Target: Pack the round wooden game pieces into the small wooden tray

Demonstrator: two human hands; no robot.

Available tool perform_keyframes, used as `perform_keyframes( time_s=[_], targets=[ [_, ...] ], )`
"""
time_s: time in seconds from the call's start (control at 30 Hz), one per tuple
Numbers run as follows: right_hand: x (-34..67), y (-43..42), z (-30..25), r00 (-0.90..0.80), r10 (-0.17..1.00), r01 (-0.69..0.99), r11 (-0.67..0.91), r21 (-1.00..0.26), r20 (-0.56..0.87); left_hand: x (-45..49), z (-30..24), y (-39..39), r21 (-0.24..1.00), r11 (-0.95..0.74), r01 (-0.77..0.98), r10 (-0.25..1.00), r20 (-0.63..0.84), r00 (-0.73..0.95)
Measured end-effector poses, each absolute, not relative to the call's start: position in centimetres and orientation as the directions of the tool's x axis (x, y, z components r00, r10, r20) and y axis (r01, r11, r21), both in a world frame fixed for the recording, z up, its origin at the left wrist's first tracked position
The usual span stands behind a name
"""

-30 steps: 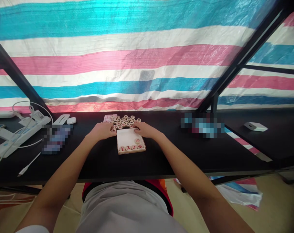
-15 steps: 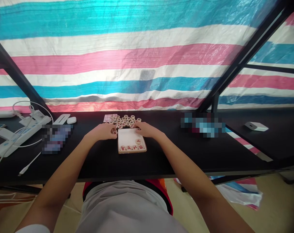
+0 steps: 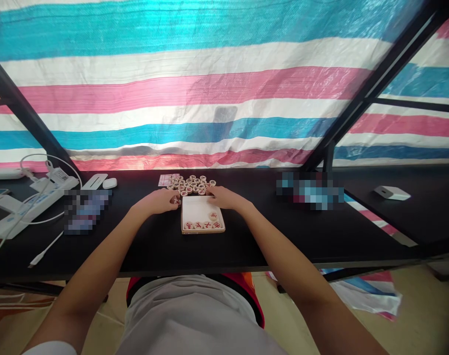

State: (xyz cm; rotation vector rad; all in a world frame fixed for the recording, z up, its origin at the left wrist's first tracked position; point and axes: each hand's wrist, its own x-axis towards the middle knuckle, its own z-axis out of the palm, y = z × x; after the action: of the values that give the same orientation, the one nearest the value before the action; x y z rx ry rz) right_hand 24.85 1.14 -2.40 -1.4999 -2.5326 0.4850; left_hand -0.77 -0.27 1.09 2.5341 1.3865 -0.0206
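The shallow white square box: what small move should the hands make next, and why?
Perhaps lift the pale, round, red-marked piece at the left hand into the shallow white square box: it sits just outside, and bare floor shows inside.

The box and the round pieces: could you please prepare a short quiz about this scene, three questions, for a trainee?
1. How many pieces show inside the box?
2. True or false: the large group of loose pieces lies inside the box.
3. Complete the sentence: the ____ hand is at the far right corner of the box.

Key:
1. Five: four in a row along the near edge, one just behind the row.
2. False; the large group lies beyond the box.
3. Right hand.
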Motion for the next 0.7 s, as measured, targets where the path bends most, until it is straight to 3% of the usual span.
perform_keyframes(
  time_s=[0.3,0.5,0.7],
  targets=[
    [24.9,0.9,-2.0,-0.545,0.838,0.779,0.495,-0.384,-0.026,-0.1,-0.5,0.5,0.128,-0.576,0.807,0.812,-0.022,0.583],
    [24.4,0.8,-1.9,-0.538,0.843,0.779,0.501,-0.376,0.009,-0.1,-0.3,0.4,0.154,-0.622,0.768,0.777,-0.006,0.630],
    [24.1,0.9,-2.1,-0.489,0.872,0.813,0.466,-0.350,0.024,-0.1,0.8,-0.2,0.178,-0.544,0.820,0.832,-0.013,0.555]
  ],
)
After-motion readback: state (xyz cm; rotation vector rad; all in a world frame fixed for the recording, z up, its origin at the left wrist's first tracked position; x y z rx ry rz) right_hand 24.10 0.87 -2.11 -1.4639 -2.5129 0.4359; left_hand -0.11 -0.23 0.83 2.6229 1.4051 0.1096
